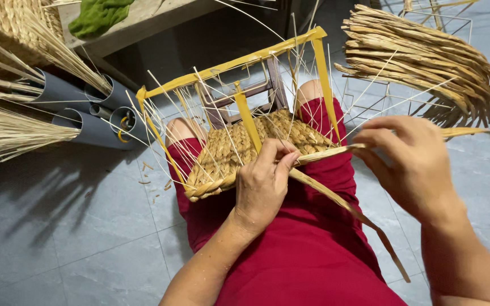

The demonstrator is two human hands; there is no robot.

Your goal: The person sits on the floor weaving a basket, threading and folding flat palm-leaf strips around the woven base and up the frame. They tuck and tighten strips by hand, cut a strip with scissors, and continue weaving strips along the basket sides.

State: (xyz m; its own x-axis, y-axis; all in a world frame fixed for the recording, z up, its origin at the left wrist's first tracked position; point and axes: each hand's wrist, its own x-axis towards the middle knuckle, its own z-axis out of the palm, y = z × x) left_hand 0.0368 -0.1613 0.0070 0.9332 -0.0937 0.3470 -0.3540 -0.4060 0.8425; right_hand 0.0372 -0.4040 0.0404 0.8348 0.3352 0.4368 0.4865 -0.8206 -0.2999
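Pipes: grey pipes (89,107) lie far left on the floor and hold dry straw (12,133) so it stays tidy.
Basket: I see the half-woven basket (239,150) on the red lap (290,249) — close and steady.
Left hand: my left hand (263,184) pinches the weave edge, so it can't slip.
Right hand: my right hand (412,161) curls shut on the strand (336,152) — pulled tight.
Bundle: more reed (421,62) waits near, top right.

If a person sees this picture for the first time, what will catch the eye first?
First, the half-woven basket on its yellow frame, resting on the person's lap in the centre. The left hand pinches a flat straw strand against the weave while the right hand pulls it. A bundle of dried straw lies upper right.
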